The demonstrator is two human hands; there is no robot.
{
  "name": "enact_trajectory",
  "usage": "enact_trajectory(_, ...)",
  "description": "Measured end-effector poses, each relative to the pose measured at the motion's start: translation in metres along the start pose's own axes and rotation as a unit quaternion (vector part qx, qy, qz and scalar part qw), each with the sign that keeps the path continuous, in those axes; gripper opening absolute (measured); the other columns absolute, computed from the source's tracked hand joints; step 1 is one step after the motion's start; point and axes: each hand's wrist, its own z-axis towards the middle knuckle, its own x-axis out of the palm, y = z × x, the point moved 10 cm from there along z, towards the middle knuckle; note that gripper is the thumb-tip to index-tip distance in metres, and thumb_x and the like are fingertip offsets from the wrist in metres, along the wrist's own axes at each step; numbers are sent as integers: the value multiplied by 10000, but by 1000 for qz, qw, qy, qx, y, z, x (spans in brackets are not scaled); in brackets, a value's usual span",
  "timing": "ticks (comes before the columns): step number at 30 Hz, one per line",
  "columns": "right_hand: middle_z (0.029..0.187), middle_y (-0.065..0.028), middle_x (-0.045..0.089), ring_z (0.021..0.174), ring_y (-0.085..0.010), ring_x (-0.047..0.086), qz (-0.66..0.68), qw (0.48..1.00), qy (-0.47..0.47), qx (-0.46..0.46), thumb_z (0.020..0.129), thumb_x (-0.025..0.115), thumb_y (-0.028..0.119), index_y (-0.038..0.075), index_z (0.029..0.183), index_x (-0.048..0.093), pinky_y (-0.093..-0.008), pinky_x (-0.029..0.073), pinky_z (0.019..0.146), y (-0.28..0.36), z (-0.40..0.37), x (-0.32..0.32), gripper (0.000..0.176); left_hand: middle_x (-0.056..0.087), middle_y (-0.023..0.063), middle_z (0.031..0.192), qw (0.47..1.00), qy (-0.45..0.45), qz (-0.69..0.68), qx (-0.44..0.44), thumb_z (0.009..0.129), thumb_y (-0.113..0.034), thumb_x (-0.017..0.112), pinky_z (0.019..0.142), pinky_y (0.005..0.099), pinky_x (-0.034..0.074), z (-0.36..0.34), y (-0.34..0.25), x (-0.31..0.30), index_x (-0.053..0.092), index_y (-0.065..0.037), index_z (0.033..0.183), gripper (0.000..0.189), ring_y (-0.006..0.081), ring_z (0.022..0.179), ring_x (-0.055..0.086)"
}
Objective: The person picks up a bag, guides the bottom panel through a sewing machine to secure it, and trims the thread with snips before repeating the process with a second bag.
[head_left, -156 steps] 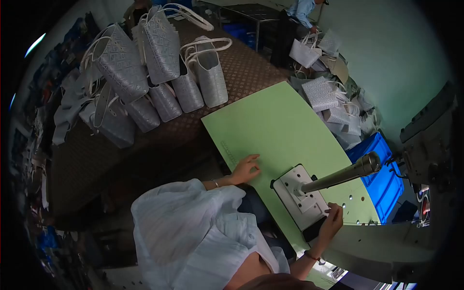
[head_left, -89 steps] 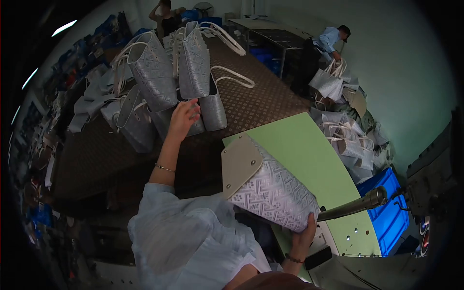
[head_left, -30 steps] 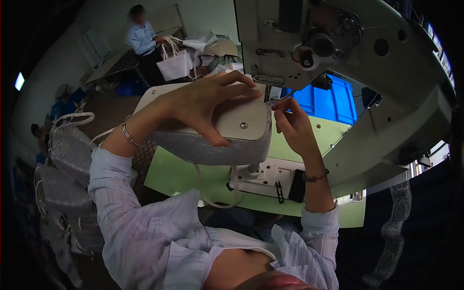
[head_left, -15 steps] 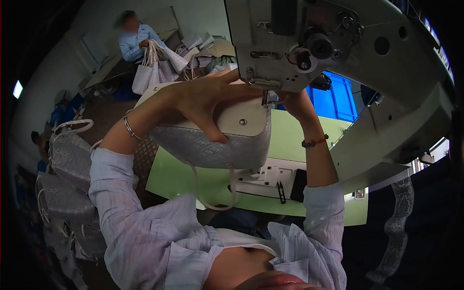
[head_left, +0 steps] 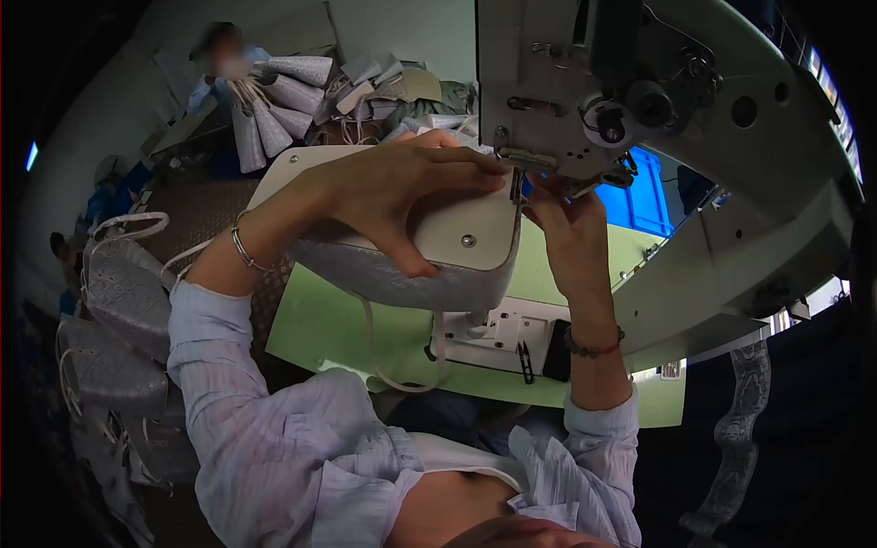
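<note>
A silver-grey patterned handbag (head_left: pixel 402 274) lies on its side at the sewing machine (head_left: pixel 539 119), its cream base (head_left: pixel 457 215) with metal studs facing up. My left hand (head_left: pixel 388 187) spans that base, thumb near the close edge and fingers reaching toward the presser foot (head_left: pixel 517 185). At the bag's right end, just beside the needle area, my right hand (head_left: pixel 575 228) has curled fingers close together. What these fingers pinch, if anything, is hidden. The bag's strap (head_left: pixel 370 342) hangs in a loop below it.
Black thread snips (head_left: pixel 525 363) and a dark phone-like object (head_left: pixel 556 350) lie on the green table (head_left: pixel 320 329). More grey bags (head_left: pixel 137 292) are at left. A person (head_left: pixel 215 73) holds several bags behind. A blue crate (head_left: pixel 637 192) stands beyond the machine.
My right hand has come back from behind the machine head and lower, with its fingers now showing. My left hand stays on the bag. The person behind has swung the bags up.
</note>
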Motion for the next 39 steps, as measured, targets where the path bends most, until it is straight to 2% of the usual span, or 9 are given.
enact_trajectory(1, 1057, -76, 646, 945, -130, 590, -20, 999, -30, 2, 902, 608, 64, -34, 1121, 573, -283, 485, 841, -5, 0, -5, 243, 488, 116, 1436, 1000, 11, 3, -10, 516, -469, 821, 1086, 423, 322, 0, 1, 1, 520, -7, 1352, 1001, 278, 1235, 513)
enact_trajectory(7, 979, -75, 652, 890, -121, 590, -35, 999, -31, 3, 897, 608, 56, -38, 1051, 600, -288, 489, 830, 0, -1, -6, 181, 532, 122, 1394, 999, 31, 7, -6, 523, -484, 815, 1094, 410, 318, 5, -1, -1, 511, -9, 1359, 1008, 272, 1232, 528)
enact_trajectory(11, 1044, -83, 642, 926, -122, 574, -46, 999, -16, 11, 899, 605, 52, -32, 1096, 577, -303, 492, 833, -2, -2, -7, 216, 538, 125, 1386, 999, 40, 18, -2, 518, -491, 809, 1088, 412, 330, 6, 0, 2, 516, -6, 1350, 1007, 279, 1232, 532)
enact_trajectory(13, 1205, -122, 602, 1095, -168, 561, -52, 998, 11, 19, 907, 630, 100, -24, 1239, 522, -347, 488, 905, 0, -8, -1, 371, 540, 121, 1383, 999, 38, 18, -3, 515, -486, 809, 1080, 416, 336, 5, 1, 2, 518, -12, 1348, 1002, 282, 1220, 532)
enact_trajectory(14, 1205, -122, 602, 1095, -168, 561, -55, 998, 11, 18, 907, 630, 100, -24, 1239, 522, -347, 488, 905, 1, -15, 1, 371, 542, 116, 1381, 999, 38, 19, -5, 512, -482, 809, 1072, 421, 342, 5, 2, 2, 520, -18, 1345, 997, 286, 1209, 533)
enact_trajectory(17, 1395, -193, 492, 1333, -288, 453, -96, 993, 56, 28, 915, 662, 198, -1, 1461, 353, -481, 426, 1028, 0, -52, 20, 658, 545, 100, 1379, 999, 39, 3, -11, 507, -466, 813, 1052, 424, 357, 6, -1, 1, 527, -36, 1341, 981, 301, 1194, 520)
enact_trajectory(24, 1385, -235, 487, 1274, -308, 516, -126, 989, 74, 11, 935, 643, 210, -56, 1455, 341, -430, 440, 1023, 11, -58, 33, 657, 544, 91, 1379, 998, 42, 15, -36, 508, -452, 819, 1036, 423, 376, 5, 4, 2, 543, -51, 1322, 948, 326, 1210, 491)
enact_trajectory(30, 1421, -255, 462, 1253, -317, 542, -186, 980, 65, -22, 939, 643, 202, -91, 1422, 382, -380, 466, 990, 12, -54, 29, 622, 539, 143, 1370, 1000, 2, -7, 23, 525, -436, 815, 1038, 427, 384, 9, 5, 1, 544, -24, 1302, 920, 330, 1176, 535)
enact_trajectory(39, 1405, -263, 474, 1275, -313, 524, -117, 992, 44, 12, 960, 618, 232, -96, 1377, 435, -382, 423, 1021, 6, -47, 31, 561, 623, 139, 1127, 998, 27, -51, -15, 521, -397, 819, 957, 421, 440, 14, 23, 3, 554, -21, 1270, 879, 333, 1087, 577)
